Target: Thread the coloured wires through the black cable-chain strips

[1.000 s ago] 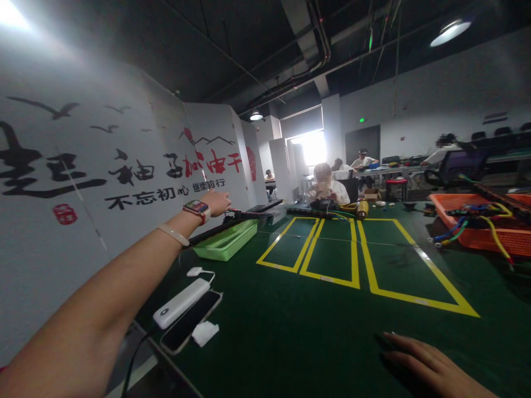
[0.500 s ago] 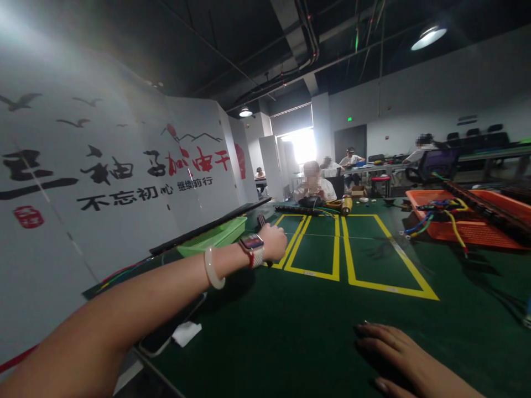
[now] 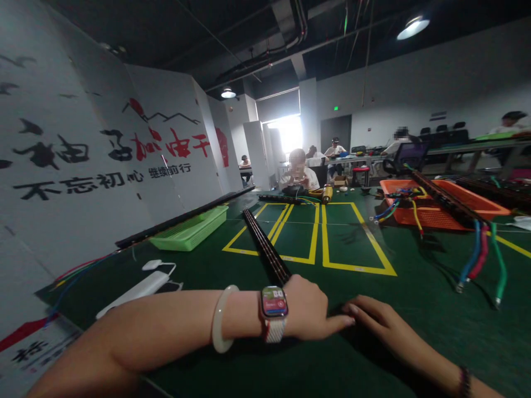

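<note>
A long, dark ribbed bar (image 3: 267, 246) slants across the yellow outlines on the green table. My left hand (image 3: 307, 307), wearing a watch and a pale bangle, is closed over its near end. The fingers on the underside are hidden, and the thumb points right. Just beside that thumb, my right hand (image 3: 384, 323) lies low over the tabletop with loosely bent, open fingers and no object visible in it. The two hands almost meet at the fingertips.
A green basket (image 3: 191, 226) is at the left, near a white device (image 3: 136, 290) with a cable. At the right, an orange basket (image 3: 443, 213) carries wired parts and another dark bar. Yellow-taped rectangles (image 3: 326, 237) mark the table. A person (image 3: 311, 177) sits across.
My left hand has come back toward me with the dark bar, now lying across the yellow outlines. My right hand has shifted slightly, nearer the left one. The view has turned right.
</note>
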`<state>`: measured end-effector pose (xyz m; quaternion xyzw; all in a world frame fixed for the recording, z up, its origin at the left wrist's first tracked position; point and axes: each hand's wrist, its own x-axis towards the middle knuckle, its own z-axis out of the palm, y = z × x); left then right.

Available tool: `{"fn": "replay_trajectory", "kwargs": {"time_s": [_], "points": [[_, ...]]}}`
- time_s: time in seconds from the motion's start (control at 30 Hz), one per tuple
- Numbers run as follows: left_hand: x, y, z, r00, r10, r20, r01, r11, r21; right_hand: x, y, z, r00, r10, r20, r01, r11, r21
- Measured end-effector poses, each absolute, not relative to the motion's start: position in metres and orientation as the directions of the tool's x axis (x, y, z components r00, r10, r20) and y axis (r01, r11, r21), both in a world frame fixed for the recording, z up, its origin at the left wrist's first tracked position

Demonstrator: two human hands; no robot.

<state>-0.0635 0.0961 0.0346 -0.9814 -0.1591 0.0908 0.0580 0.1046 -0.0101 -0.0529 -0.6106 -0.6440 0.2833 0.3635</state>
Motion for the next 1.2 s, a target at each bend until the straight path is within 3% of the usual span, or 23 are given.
{"fn": "replay_trajectory", "kwargs": {"time_s": [0.07,0.13,0.27,0.43,0.67,0.8,0.97,1.1,1.2], "points": [[-0.071,0.119,0.046,0.914,0.398,-0.076,0.375,-0.902,-0.212,0.105,-0.009,-0.050,0.094,0.991,0.096,0.552,0.028,-0.833],[-0.080,0.153,0.050,0.875,0.481,0.052,0.466,-0.809,-0.358,0.102,-0.007,-0.045,0.136,0.989,0.065,0.542,-0.020,-0.840],[-0.102,0.228,0.040,0.819,0.562,0.119,0.549,-0.705,-0.449,0.082,0.004,-0.027,0.125,0.992,-0.016,0.562,-0.084,-0.823],[-0.119,0.286,0.017,0.846,0.528,0.068,0.480,-0.702,-0.525,0.050,0.029,-0.004,0.044,0.975,-0.218,0.596,-0.201,-0.777],[-0.112,0.332,-0.009,0.907,0.419,0.042,0.373,-0.754,-0.540,0.027,0.066,-0.008,-0.061,0.888,-0.455,0.623,-0.322,-0.713],[-0.111,0.353,-0.016,0.923,0.380,0.058,0.352,-0.775,-0.524,0.028,0.073,-0.018,-0.117,0.901,-0.418,0.522,-0.303,-0.798],[-0.108,0.368,-0.020,0.937,0.331,0.111,0.341,-0.798,-0.497,0.056,0.074,-0.016,-0.339,0.868,-0.362,0.154,-0.328,-0.932],[-0.098,0.373,-0.017,0.958,0.241,0.155,0.285,-0.839,-0.462,0.091,0.058,0.006,-0.363,0.913,-0.184,0.014,-0.192,-0.981],[-0.090,0.374,-0.011,0.964,0.178,0.200,0.251,-0.862,-0.442,0.113,0.034,0.026,-0.342,0.936,-0.089,0.012,-0.090,-0.996]]}}
